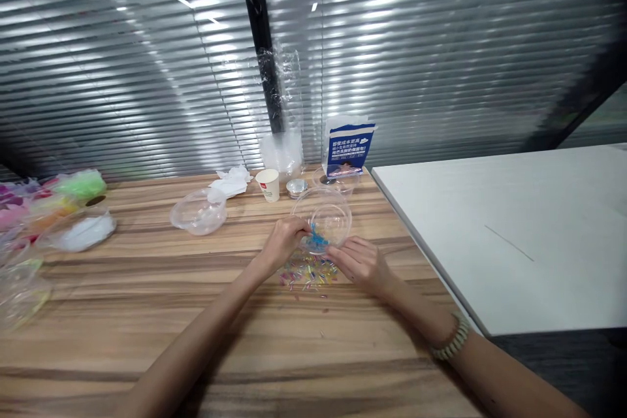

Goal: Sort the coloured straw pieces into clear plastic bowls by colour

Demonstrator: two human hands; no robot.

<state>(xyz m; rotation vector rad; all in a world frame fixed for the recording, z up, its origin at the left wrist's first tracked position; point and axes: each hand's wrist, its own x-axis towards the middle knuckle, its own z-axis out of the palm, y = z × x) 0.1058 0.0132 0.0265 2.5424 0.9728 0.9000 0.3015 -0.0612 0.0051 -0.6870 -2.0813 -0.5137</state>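
A clear plastic bowl (345, 217) is tilted toward me above the wooden table, with small blue strips (317, 237) gathered at its lower side. My left hand (287, 240) is closed at the bowl's left side, its fingertips pinched by the blue strips. Whether a strip is between those fingertips is too small to tell. My right hand (362, 263) grips the bowl's near right rim. Many small multicoloured pieces (308, 272) lie scattered on the table just below the bowl.
Behind the bowl are a paper cup (269, 187), a metal tin (296, 188) and a blue-and-white bag (349, 147). Another clear bowl (198, 214) sits left, near crumpled tissue (230, 181). Bright bagged material (81, 184) fills the far left. A white table (529, 228) adjoins on the right.
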